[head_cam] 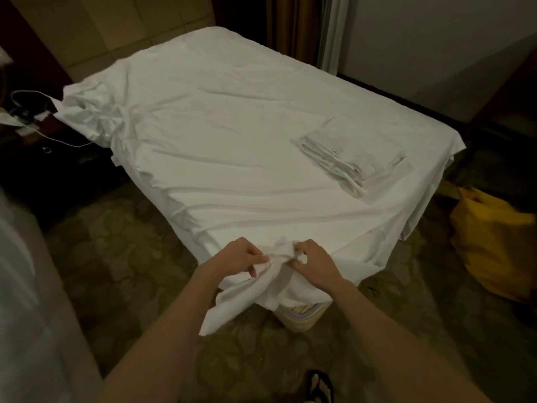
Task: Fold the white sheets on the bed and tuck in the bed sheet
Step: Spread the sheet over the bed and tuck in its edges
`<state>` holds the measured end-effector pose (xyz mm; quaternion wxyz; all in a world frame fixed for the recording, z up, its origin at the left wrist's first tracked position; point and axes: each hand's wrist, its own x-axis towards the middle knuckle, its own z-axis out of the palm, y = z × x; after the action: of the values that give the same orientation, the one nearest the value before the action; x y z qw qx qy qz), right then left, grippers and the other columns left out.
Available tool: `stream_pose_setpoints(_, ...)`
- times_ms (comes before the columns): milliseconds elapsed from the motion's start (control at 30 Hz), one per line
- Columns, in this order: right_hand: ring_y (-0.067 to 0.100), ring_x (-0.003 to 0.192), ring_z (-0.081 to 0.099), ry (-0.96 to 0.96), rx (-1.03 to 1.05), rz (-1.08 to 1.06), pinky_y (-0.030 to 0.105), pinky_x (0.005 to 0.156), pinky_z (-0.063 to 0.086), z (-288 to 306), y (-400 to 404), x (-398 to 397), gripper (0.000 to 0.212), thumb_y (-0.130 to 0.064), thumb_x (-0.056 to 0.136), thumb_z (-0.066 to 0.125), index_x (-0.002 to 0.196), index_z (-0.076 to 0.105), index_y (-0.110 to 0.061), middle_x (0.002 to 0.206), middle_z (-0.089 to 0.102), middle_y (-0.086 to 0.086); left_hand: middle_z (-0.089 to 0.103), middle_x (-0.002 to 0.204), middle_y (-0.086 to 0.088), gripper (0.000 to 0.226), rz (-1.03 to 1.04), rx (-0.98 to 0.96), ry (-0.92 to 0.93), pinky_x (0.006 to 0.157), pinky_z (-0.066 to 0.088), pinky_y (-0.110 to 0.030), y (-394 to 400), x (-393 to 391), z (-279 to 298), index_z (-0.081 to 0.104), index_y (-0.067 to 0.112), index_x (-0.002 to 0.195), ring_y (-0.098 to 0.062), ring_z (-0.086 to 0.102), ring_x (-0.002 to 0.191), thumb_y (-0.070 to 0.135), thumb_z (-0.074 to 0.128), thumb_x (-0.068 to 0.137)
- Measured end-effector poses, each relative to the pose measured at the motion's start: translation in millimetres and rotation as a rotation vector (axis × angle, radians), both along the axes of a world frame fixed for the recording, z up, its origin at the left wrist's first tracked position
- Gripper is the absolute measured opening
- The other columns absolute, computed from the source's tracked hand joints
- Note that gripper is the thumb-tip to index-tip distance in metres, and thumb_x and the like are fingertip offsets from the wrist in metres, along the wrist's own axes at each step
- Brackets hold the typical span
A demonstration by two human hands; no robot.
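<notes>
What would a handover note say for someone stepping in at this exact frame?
Left hand and right hand: both grip the bunched corner of the bed sheet at the near corner of the mattress.
Done: folded sheets lie stacked on the bed's right side.
Left: this corner is untucked, the sheet hangs loose along the right edge, and crumpled white fabric lies at the far left corner.

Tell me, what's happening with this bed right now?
A person is making it. Both hands, left hand and right hand, grip the bunched corner of the white bed sheet at the near corner of the mattress. A folded white sheet already lies on the bed, while the far left corner looks rumpled.
</notes>
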<state>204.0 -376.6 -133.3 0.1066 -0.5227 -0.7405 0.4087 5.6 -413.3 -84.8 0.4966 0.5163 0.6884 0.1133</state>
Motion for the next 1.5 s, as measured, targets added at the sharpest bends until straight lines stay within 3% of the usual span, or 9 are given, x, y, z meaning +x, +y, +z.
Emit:
stream_pose_setpoints(267,0.018,0.065,0.040,-0.033,-0.183,0.118,0.029,0.059,0.027,7.3,38.3,-6.8,0.030,-0.019,0.098,0.043,0.070,0.044,-0.011,0.069,0.044,0.005,0.067,0.082,-0.006,0.022,0.203,0.049,0.154,0.060,0.041,-0.020,22.0,-3.4,-0.6,0.071,0.006,0.093,-0.012,0.053,0.063,0.025,0.059,0.094)
stream_pose_setpoints(500,0.012,0.066,0.048,-0.281,-0.760,0.358,0.025,0.065,0.040,-23.0,21.5,6.8,0.010,-0.020,0.087,0.061,0.080,0.058,-0.014,0.076,0.053,0.001,0.048,0.059,0.002,0.022,-0.066,-0.606,0.037,0.057,0.040,-0.022,-10.1,9.3,-38.2,0.055,0.014,0.071,-0.011,0.043,0.052,0.026,0.069,0.083)
stream_pose_setpoints(700,0.011,0.068,0.047,-0.397,-0.741,0.454,0.020,0.064,0.038,-53.2,-14.4,5.2,0.025,-0.021,0.091,0.058,0.067,0.050,-0.017,0.071,0.048,-0.004,0.060,0.087,-0.001,0.007,0.007,-0.604,-0.019,0.068,0.049,-0.023,-36.0,15.9,-67.7,0.062,0.015,0.088,-0.018,0.060,0.084,0.020,0.066,0.086)
stream_pose_setpoints(800,0.012,0.072,0.045,-0.332,-0.724,0.439,0.020,0.067,0.037,-55.7,-22.7,4.6,0.018,-0.020,0.094,0.052,0.080,0.059,-0.010,0.075,0.050,-0.001,0.057,0.085,-0.001,0.030,0.181,-0.459,-0.007,0.066,0.046,-0.024,-36.4,20.0,-79.3,0.064,0.003,0.113,-0.015,0.054,0.076,0.020,0.061,0.088)
stream_pose_setpoints(933,0.015,0.092,0.048,-0.447,-0.737,0.465,0.024,0.077,0.038,-63.1,-41.6,7.6,0.035,-0.019,0.097,0.049,0.127,0.055,-0.002,0.120,0.059,0.011,0.063,0.110,-0.013,0.039,0.082,-0.534,0.029,0.090,0.048,-0.036,-47.2,36.1,-103.2,0.062,0.002,0.120,-0.023,0.058,0.095,0.022,0.062,0.086)
stream_pose_setpoints(1133,0.028,0.127,0.048,-0.604,-0.821,0.507,0.030,0.093,0.039,-115.1,-99.2,31.0,0.041,-0.024,0.096,0.051,0.132,0.052,-0.005,0.136,0.052,0.014,0.057,0.123,-0.010,0.041,-0.193,-0.799,0.013,0.091,0.048,-0.031,-70.8,54.6,-139.8,0.056,0.006,0.129,-0.024,0.055,0.106,0.022,0.060,0.091)
stream_pose_setpoints(1233,0.026,0.121,0.049,-0.647,-0.932,0.520,0.031,0.092,0.038,-143.3,-123.8,43.8,0.047,-0.029,0.095,0.054,0.136,0.047,-0.006,0.137,0.050,0.013,0.062,0.105,-0.008,0.021,-0.099,-0.695,-0.055,0.063,0.052,-0.017,-69.3,59.4,-156.1,0.061,0.002,0.114,-0.016,0.060,0.084,0.009,0.052,0.096)
stream_pose_setpoints(1367,0.013,0.085,0.057,-0.602,-1.163,0.342,0.022,0.072,0.044,-170.6,-135.8,50.9,0.045,-0.030,0.092,0.059,0.131,0.047,-0.009,0.112,0.059,0.005,0.062,0.119,-0.010,0.026,-0.034,-0.292,0.209,0.086,0.049,-0.028,-55.1,51.7,-196.8,0.061,0.005,0.114,-0.024,0.061,0.106,0.019,0.055,0.093)
stream_pose_setpoints(1500,0.015,0.063,0.060,-0.445,-0.960,0.241,0.019,0.056,0.046,-186.3,-110.5,42.6,0.032,-0.019,0.096,0.053,0.117,0.056,0.005,0.114,0.066,0.021,0.059,0.117,-0.010,0.032,0.048,-0.154,0.251,0.083,0.048,-0.029,-43.5,46.5,-222.9,0.053,0.012,0.119,-0.024,0.059,0.102,0.028,0.057,0.092)
